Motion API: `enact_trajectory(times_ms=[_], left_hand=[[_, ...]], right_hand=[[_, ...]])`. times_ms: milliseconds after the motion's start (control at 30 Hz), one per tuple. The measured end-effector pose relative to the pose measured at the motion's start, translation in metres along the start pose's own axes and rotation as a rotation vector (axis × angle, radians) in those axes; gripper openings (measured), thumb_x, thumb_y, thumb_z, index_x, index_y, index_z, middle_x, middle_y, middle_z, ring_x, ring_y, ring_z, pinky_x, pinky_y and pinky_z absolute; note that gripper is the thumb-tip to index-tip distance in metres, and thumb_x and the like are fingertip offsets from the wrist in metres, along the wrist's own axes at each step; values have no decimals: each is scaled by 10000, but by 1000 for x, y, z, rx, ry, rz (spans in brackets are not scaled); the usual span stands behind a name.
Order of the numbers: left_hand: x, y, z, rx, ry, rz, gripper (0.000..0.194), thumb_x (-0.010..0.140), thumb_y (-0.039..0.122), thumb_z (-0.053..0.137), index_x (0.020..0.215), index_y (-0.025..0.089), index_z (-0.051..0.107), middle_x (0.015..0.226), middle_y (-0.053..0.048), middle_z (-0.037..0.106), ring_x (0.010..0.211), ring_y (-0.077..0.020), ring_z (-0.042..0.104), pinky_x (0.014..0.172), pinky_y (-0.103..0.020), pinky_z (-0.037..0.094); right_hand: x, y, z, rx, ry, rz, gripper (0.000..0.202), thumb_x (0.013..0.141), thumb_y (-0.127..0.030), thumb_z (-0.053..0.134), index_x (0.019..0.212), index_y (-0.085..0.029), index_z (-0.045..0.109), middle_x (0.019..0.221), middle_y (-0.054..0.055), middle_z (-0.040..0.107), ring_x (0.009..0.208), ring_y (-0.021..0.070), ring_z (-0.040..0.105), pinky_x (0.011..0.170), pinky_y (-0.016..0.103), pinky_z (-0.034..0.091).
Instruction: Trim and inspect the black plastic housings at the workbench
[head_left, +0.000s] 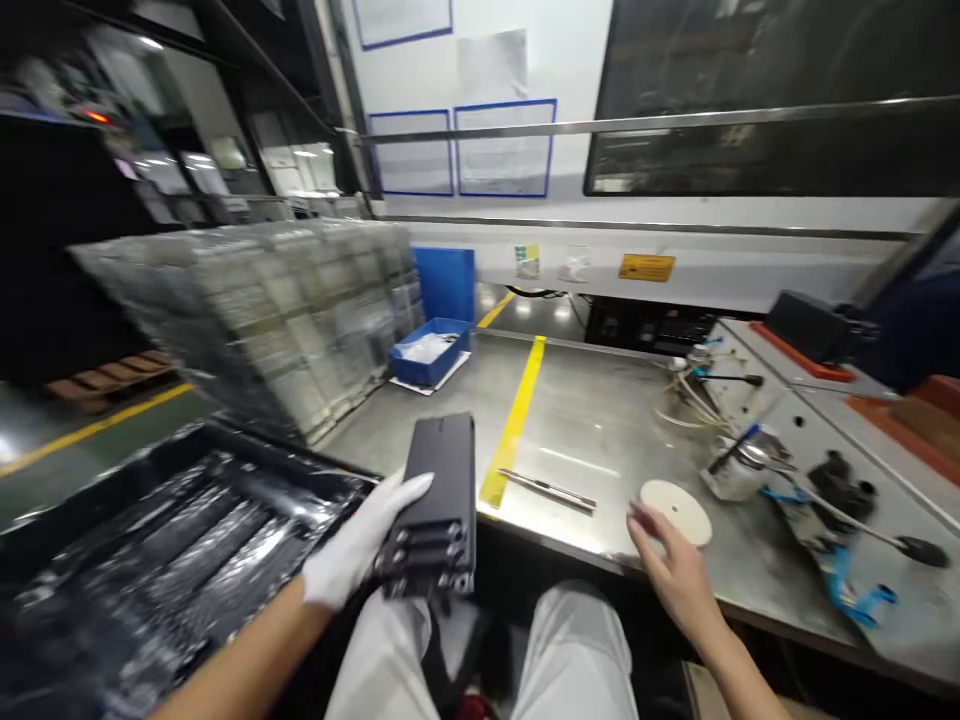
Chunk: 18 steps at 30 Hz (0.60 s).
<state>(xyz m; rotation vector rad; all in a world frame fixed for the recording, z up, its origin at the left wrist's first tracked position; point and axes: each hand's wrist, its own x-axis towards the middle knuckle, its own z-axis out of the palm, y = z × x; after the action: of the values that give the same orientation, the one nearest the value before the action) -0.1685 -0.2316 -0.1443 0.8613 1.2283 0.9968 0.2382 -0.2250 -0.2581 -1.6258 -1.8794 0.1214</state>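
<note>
My left hand [367, 535], in a white glove, is closed on a dark rectangular metal part [442, 470] with a ribbed, bolted lower end, held above my lap at the table's front edge. My bare right hand [667, 555] is at the near edge of a round cream disc [679, 510] on the metal table [577, 400]. Its fingers are slightly apart, with nothing visible in them. Between the hands, a thin metal tool [547, 489] lies across the lower end of a yellow tape strip [517, 420].
A bin lined with black plastic [202, 550] stands at the left. Wrapped stacks [300, 310] and a blue tray [430, 352] are behind it. At the right are a metal can [739, 470], hoses and a sloped panel [840, 430].
</note>
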Motion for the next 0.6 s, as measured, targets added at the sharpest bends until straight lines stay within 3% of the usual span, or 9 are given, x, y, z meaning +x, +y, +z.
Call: enact_trajectory(times_ms=[33,67,100,200,300,433,533,600], left_hand=[[16,23,-4,103,0,79,682,806,485,789,1419,267,587,1276,-74,748,1199,-305,689,1037,-415,539],[35,45,-9,477,2,236,662,903,489,676,1493,249,496,1369,-89,694,1221,-285,674,1018,-385,543],[55,63,-12,931,108,310,619,931,491,617,1487,251,486,1334,-78,710,1165,-268,695,979,-369,554],[115,93,-20,1302,265,224,606,784,376,806,1317,157,619,1221,-160,731,1148,-366,674,1021,-507,500],[157,94,-24,1487,308,135,433,860,375,764,1215,152,653,1223,-129,698,1141,-304,659,1010,-530,514],[170,85,-29,1613,321,113,336,911,381,703,1149,146,667,1173,-109,701,1051,-253,675,920,-460,557],[173,87,-34,1653,327,208,361,918,353,627,1095,42,662,1138,-214,704,1061,-344,686,891,-446,531],[176,86,-33,1664,333,309,454,991,353,437,1219,-5,601,1188,-271,674,1097,-416,672,889,-506,522]], right_hand=[[-10,-6,3,59,-54,-58,398,1061,-486,409,1226,-216,651,1023,85,776,895,226,760,767,352,638],[-17,-11,8,104,-101,-110,386,1059,-492,421,1193,-225,664,977,65,781,835,206,762,728,317,638],[-20,-17,14,135,-143,-153,368,1059,-487,431,1162,-232,676,966,53,784,819,195,762,719,299,636],[-1,-36,37,147,-210,-211,314,1070,-399,442,1145,-219,688,1086,70,770,985,204,743,876,351,619],[44,-56,62,59,-223,-155,264,1036,-321,560,1235,-175,654,1224,99,708,1150,247,674,1010,484,554],[86,-78,84,-75,-269,5,282,986,-358,670,1203,-178,661,1259,86,667,1122,240,658,974,484,563],[95,-84,91,-86,-289,115,288,982,-371,676,1184,-166,660,1208,77,676,1070,227,669,930,455,579],[91,-84,87,-52,-270,184,289,986,-383,668,1177,-166,658,1189,72,678,1043,219,672,911,441,581]])
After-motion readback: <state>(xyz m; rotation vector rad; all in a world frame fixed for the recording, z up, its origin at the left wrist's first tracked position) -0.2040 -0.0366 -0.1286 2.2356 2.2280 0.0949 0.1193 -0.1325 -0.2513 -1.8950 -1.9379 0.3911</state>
